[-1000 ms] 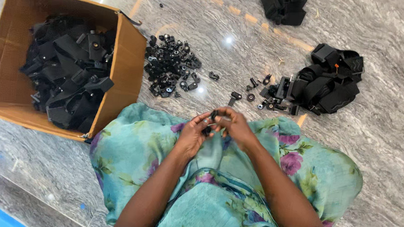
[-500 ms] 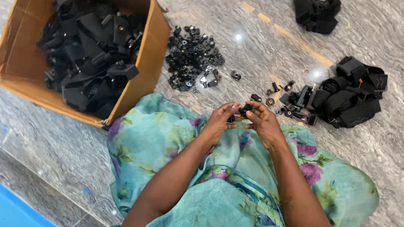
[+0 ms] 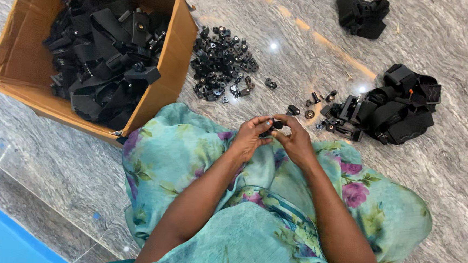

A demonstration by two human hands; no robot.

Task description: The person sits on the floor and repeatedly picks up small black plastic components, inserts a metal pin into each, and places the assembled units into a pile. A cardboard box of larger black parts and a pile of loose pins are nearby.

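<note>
Left hand (image 3: 249, 135): pinches a small black clip (image 3: 271, 126), steadying it.
Right hand (image 3: 297, 139): pinches the same clip, over my lap.
Cardboard box (image 3: 168, 68): left of my hands.

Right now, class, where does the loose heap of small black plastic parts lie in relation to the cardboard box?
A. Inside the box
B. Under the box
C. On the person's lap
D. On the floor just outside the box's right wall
D: the heap of small black parts lies on the grey stone floor, beside the right wall of the cardboard box, which itself holds larger black strap pieces.
</note>
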